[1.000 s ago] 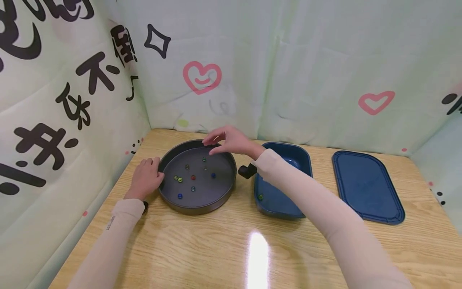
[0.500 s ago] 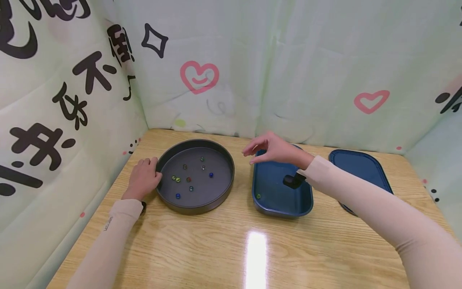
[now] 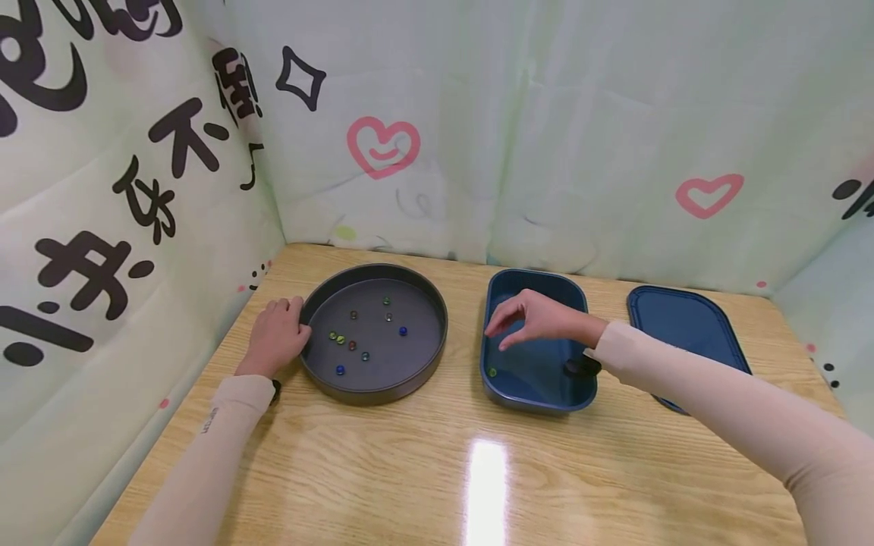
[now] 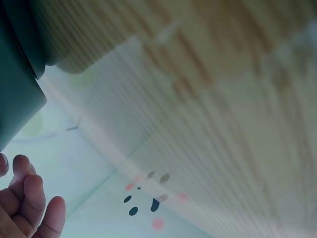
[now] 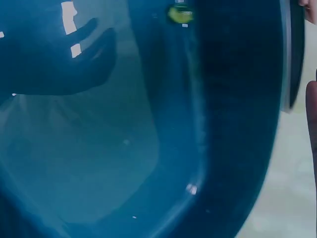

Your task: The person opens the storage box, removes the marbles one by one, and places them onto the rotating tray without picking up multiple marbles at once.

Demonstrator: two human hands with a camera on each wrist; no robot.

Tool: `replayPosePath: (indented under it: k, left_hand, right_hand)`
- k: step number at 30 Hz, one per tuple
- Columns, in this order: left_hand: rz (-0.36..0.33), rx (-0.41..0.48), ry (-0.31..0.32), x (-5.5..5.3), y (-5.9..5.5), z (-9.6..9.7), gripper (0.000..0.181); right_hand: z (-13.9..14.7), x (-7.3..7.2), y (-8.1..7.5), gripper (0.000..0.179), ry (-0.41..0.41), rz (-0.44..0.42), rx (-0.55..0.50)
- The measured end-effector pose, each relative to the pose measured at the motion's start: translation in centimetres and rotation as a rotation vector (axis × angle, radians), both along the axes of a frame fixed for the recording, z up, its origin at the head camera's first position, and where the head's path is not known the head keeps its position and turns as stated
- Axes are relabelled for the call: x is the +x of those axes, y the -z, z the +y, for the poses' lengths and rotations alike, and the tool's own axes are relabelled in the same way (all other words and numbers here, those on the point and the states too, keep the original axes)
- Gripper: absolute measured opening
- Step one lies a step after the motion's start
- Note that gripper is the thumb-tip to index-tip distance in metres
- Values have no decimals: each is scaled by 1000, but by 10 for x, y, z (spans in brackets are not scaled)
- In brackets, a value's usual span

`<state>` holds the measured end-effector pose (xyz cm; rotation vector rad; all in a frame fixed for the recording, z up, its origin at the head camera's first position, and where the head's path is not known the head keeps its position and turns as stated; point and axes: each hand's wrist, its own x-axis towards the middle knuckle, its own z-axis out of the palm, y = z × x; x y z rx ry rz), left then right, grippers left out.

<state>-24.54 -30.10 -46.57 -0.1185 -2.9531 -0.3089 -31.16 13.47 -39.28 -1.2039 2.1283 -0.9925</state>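
At the left, a round dark grey pan [image 3: 410, 387] holds several small glass marbles, with a red marble [image 3: 352, 346] and a blue marble [image 3: 403, 331] among them. The left hand [image 3: 275, 334] grips the pan's left rim, its thumb over the edge; in the left wrist view its fingertips [image 4: 33, 196] show below the pan's wall [image 4: 20, 99]. Over the blue rectangular container [image 3: 539, 406] hovers the right hand [image 3: 536, 315], its thumb and fingers bent but apart, nothing visible between them. One green marble [image 3: 492, 372] lies in the container's near left corner.
A flat blue lid [image 3: 683, 322] lies on the wooden table [image 3: 341, 470] to the right, partly behind the right forearm. Printed cloth [image 3: 457, 152] hangs behind and along the left side. Light glares on the table's front part.
The right hand has moved right, from above the pan to above the blue container, and lower. The red marble has rolled slightly left and nearer. The left hand stays at the pan.
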Motion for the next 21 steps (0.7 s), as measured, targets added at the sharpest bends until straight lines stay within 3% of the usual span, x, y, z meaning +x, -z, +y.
replayPosePath:
  k: [21]
  left_hand:
    - [-12, -7, -6, 1, -2, 0, 21]
  right_hand:
    - [-4, -4, 31, 18, -89, 14, 126]
